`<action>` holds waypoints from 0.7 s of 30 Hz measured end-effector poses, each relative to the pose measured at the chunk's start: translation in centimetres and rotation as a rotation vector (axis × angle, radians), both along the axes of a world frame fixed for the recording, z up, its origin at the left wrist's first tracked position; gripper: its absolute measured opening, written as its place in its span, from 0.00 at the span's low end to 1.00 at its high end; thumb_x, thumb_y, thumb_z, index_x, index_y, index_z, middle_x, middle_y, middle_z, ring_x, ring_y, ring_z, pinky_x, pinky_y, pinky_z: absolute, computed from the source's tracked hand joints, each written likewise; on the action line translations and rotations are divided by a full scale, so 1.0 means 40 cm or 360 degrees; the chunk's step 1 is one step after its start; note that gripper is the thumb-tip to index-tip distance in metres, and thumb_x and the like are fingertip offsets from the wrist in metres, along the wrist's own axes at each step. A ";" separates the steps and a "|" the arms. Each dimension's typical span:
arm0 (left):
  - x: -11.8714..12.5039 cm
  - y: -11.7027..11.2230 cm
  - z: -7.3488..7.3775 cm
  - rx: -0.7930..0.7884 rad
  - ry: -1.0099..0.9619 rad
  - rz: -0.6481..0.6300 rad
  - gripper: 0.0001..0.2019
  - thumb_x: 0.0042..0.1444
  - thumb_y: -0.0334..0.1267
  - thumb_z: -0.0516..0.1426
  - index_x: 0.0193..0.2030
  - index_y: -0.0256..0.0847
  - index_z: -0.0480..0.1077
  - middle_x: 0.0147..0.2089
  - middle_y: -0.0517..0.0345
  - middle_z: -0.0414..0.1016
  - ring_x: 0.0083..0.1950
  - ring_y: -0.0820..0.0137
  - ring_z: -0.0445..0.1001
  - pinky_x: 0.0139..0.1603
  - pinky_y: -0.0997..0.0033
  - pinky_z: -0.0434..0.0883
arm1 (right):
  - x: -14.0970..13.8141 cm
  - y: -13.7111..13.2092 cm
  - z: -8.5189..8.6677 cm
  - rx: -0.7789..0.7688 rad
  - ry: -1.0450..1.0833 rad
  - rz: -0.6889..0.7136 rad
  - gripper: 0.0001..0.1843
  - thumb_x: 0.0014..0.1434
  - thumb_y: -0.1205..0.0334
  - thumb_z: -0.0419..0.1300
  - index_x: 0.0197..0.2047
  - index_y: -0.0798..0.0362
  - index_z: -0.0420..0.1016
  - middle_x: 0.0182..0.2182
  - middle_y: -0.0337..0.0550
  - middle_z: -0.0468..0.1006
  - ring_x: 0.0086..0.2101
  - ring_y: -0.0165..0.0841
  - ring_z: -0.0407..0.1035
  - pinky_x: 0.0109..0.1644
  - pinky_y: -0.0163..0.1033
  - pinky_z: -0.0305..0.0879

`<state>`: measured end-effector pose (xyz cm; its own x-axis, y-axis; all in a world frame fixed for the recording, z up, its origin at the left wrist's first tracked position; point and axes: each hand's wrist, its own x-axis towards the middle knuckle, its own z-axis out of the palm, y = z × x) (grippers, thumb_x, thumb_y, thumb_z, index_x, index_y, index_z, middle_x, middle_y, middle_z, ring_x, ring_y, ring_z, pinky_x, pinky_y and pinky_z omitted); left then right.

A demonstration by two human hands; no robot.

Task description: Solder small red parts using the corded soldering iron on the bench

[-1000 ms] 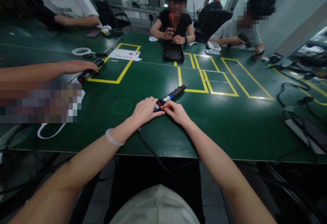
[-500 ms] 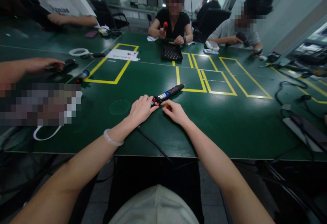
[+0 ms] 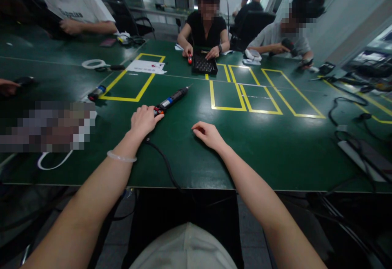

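Note:
A corded electric screwdriver [image 3: 171, 98] with a blue band and black grip lies on the green table [image 3: 269, 146], tip pointing up and to the right. My left hand [image 3: 143, 119] grips its rear end, fingers curled over it. The black cord [image 3: 165, 162] runs from there over the near table edge. My right hand [image 3: 208, 134] rests on the table to the right, apart from the tool, fingers loosely curled and holding nothing.
Yellow tape rectangles [image 3: 235, 95] mark the table. A black tray [image 3: 204, 64] sits in front of a person at the far side. Another tool [image 3: 96, 93] lies at left. Cables and a power strip [image 3: 361, 150] lie at right. Other people sit around the table.
My left hand has dragged the screwdriver leftward across the table. My right hand has let go of it and stayed near where it was.

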<state>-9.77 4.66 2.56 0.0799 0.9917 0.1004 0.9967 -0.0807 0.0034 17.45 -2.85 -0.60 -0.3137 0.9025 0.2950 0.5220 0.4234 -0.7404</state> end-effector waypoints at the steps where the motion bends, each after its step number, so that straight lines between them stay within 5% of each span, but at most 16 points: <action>1: -0.020 0.007 0.002 0.0000 -0.0002 0.0058 0.29 0.65 0.58 0.47 0.60 0.36 0.69 0.55 0.34 0.70 0.55 0.45 0.69 0.49 0.54 0.67 | 0.000 0.000 0.000 0.0001 -0.0003 -0.0002 0.07 0.63 0.63 0.58 0.41 0.52 0.77 0.32 0.40 0.77 0.30 0.31 0.68 0.38 0.36 0.62; 11: -0.180 0.055 0.002 -0.0056 0.0033 0.0482 0.36 0.66 0.61 0.45 0.61 0.26 0.65 0.61 0.29 0.66 0.57 0.47 0.65 0.54 0.52 0.63 | -0.003 0.001 0.005 0.0002 -0.0021 0.0006 0.07 0.63 0.63 0.57 0.40 0.53 0.77 0.31 0.40 0.77 0.30 0.31 0.68 0.37 0.36 0.61; 16: -0.189 0.046 0.004 -0.0015 -0.0027 0.0539 0.36 0.66 0.60 0.46 0.62 0.26 0.64 0.62 0.28 0.64 0.59 0.46 0.64 0.56 0.50 0.61 | -0.003 -0.001 0.005 -0.0001 -0.0013 0.0009 0.07 0.63 0.63 0.58 0.40 0.54 0.77 0.31 0.40 0.77 0.30 0.30 0.68 0.37 0.36 0.61; 21: -0.166 0.028 0.008 0.0299 -0.0001 0.0403 0.31 0.63 0.54 0.55 0.64 0.31 0.62 0.63 0.33 0.63 0.60 0.48 0.62 0.58 0.53 0.59 | -0.003 0.000 0.005 -0.0006 -0.0033 0.0008 0.07 0.63 0.64 0.58 0.40 0.54 0.77 0.32 0.40 0.78 0.30 0.30 0.68 0.37 0.35 0.60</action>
<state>-16.42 5.80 2.90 -0.1673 0.9442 0.2837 0.9852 0.1708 0.0125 17.32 -2.86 -0.40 -0.3243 0.9019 0.2852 0.5350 0.4236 -0.7310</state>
